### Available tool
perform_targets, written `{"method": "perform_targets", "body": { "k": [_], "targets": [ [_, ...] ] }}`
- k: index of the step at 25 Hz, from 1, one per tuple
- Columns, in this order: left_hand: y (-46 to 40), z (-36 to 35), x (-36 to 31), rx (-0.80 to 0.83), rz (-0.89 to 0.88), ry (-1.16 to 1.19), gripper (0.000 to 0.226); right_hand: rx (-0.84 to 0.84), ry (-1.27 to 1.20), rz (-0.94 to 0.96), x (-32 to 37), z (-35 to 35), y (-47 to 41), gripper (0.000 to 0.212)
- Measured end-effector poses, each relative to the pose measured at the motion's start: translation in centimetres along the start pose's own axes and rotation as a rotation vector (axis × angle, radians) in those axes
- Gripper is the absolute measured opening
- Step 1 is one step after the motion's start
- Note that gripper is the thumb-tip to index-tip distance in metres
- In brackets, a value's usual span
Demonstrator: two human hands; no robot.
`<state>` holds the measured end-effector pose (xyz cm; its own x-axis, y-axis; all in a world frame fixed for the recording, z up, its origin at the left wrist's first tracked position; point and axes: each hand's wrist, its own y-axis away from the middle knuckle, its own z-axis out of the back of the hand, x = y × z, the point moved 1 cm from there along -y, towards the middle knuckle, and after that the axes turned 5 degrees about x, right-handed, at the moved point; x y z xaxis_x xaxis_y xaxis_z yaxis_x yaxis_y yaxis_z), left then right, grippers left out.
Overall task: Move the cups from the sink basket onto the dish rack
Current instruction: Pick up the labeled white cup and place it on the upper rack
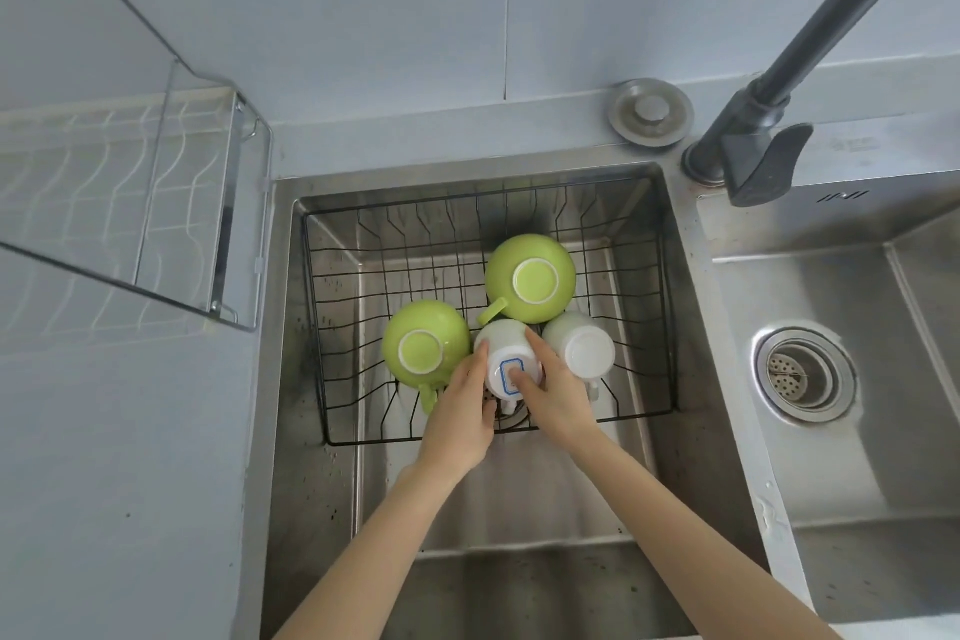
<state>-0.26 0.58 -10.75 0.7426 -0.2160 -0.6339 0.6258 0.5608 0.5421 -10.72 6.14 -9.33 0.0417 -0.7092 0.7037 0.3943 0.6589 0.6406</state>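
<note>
Gripping now: the left hand (pixel 461 403) and the right hand (pixel 551 392) both hold the white cup with the blue mark (pixel 505 358), one from each side. The left fingers curve on its left wall. The right thumb lies on the upturned base and the forefinger runs along the right wall.
Place of the cups: all four stand mouth down in the sink basket (pixel 661 276), which sits inside the sink (pixel 680 379). The held cup is in the middle, close against the plain white cup (pixel 583 351) on its right, the near green cup (pixel 425 343) on its left and the far green cup (pixel 531 278) behind it.
Weight and stiffness: it looks like glazed ceramic, so I judge it rigid and rather heavy for its size.
Surface: it is smooth and shiny. If it is wet, which I cannot see, it will probably be slippery.
Fragility: I think it may chip if it knocks the neighbour cups or the wire.
Where to hold: on the two opposite walls, as now. The handle seems to be on the near side, mostly hidden under the hands.
Way to go: the dish rack (pixel 119 203) stands on the table (pixel 130 457), well apart on the left. A straight lift up first seems safest.
</note>
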Motion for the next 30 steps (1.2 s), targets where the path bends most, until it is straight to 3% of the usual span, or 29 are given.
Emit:
{"method": "perform_targets", "body": {
  "k": [6, 12, 17, 22, 30],
  "targets": [
    [2.3, 0.8, -1.9, -0.149, -0.136, -0.148, 0.064, -0.047, -0.093, 0.020, 0.6, 1.0, 2.8, 0.057],
    [5.2, 2.0, -3.9, -0.225, -0.255, -0.214, 0.066, 0.018, -0.137, 0.105, 1.3, 2.4, 6.5, 0.063],
    [7.5, 3.5, -4.6, -0.228, -0.346, -0.079, 0.069, 0.113, 0.043, 0.275, 2.0, 4.4, 10.1, 0.072],
    [10.4, 4.3, -4.9, -0.243, -0.349, 0.029, 0.068, 0.074, 0.256, 0.437, 2.9, 5.1, 13.1, 0.065],
    [14.1, 6.1, -3.7, -0.302, -0.340, 0.016, 0.068, 0.039, 0.392, 0.592, 4.3, 3.4, 15.1, 0.071]
  ]
}}
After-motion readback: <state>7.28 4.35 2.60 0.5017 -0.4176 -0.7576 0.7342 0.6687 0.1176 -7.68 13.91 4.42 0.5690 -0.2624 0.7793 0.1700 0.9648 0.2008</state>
